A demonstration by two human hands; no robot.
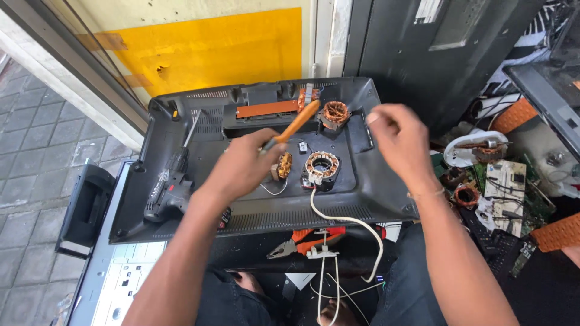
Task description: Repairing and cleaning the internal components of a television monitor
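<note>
Left hand (244,166) grips orange-handled tool (294,127) at frame centre, over black TV back cover (356,181). Right hand (399,136) pinched shut, contents unclear. Wound stator (321,166) lies just below-right of tool. Advice: steady tip, keep clear of white cable (344,220).

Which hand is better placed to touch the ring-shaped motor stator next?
Probably left: the left hand holds the orange-handled tool right beside the stator, while the right hand hovers raised, farther off.

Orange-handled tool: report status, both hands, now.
Left hand grips orange-handled tool, tip hidden. Right hand raised, fingers pinched; contents unclear. Round copper-wound stator lies between them on black panel, white cable attached.
</note>
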